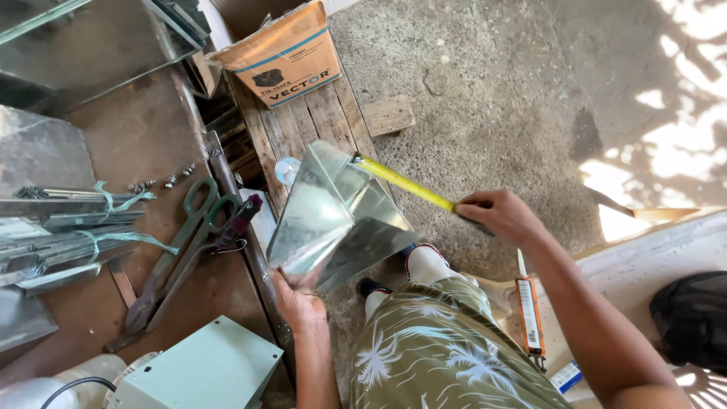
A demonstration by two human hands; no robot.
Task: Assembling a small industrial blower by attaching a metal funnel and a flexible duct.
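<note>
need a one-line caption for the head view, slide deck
Head view: left hand holds a folded sheet-metal piece while right hand stretches a yellow tape measure across it, beside green-handled tin snips.

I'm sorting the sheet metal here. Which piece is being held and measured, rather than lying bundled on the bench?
The folded sheet-metal piece at centre: the left hand grips its lower corner and a yellow tape measure hooks its top edge. The tied strip bundles lie untouched at left.

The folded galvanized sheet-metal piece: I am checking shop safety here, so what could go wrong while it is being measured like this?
The left hand grips the folded galvanized sheet-metal piece bare, so a raw edge could cut the palm. The yellow tape measure, hooked on one corner and pulled by the right hand, might slip off and snap back.
</note>
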